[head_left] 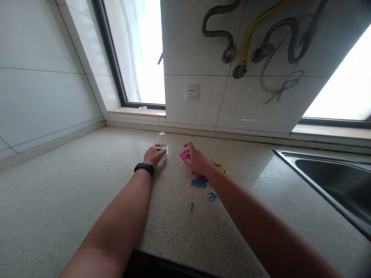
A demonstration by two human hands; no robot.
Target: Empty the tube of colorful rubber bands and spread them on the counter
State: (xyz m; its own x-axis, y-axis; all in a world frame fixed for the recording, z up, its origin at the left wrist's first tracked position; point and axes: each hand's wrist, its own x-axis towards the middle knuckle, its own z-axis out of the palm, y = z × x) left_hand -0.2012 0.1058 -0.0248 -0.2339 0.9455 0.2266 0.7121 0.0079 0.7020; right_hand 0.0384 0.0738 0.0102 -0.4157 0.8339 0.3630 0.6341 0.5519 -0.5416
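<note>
My left hand (154, 155), with a dark band on its wrist, is closed around a clear, see-through bottle-like container (162, 139) standing on the counter. My right hand (196, 157) grips a small pink cap (183, 155) between its fingers, a short way right of the container. Below and beside the right wrist lie small coloured bands: a blue pile (199, 182) with red ones (200, 177) against it, and yellow ones (219, 166) partly hidden behind the forearm. Two loose blue pieces, one nearer me (191, 207) and one by the forearm (212, 196), lie apart from the pile.
The speckled stone counter (95, 173) runs back to a tiled wall. A steel sink (292, 160) is set in at the right. On the wall are a power socket (193, 93), a yellow hose (251, 33) and grey hoses. A window (142, 50) stands behind the container.
</note>
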